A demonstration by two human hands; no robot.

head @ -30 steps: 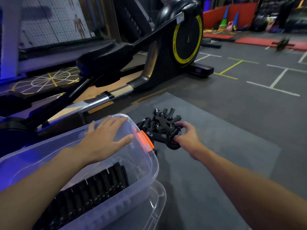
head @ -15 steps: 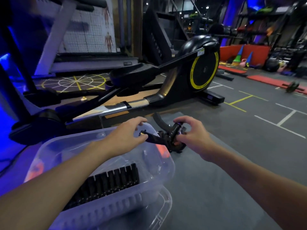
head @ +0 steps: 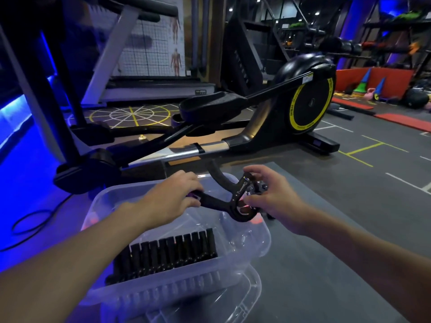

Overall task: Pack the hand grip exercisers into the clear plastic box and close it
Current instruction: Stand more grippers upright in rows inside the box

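Grip exerciser (head: 224,201) gripped by L hand (head: 170,199) + R hand (head: 272,197) above box (head: 265,238) far rim, room below.

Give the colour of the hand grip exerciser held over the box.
The hand grip exerciser is black, with pale lettering near its hinge; head view.

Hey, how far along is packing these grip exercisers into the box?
Done: a row of exercisers sits in the clear box. In hand: left hand and right hand hold another exerciser above the box. Left: placing it, then closing; the lid lies under the box.
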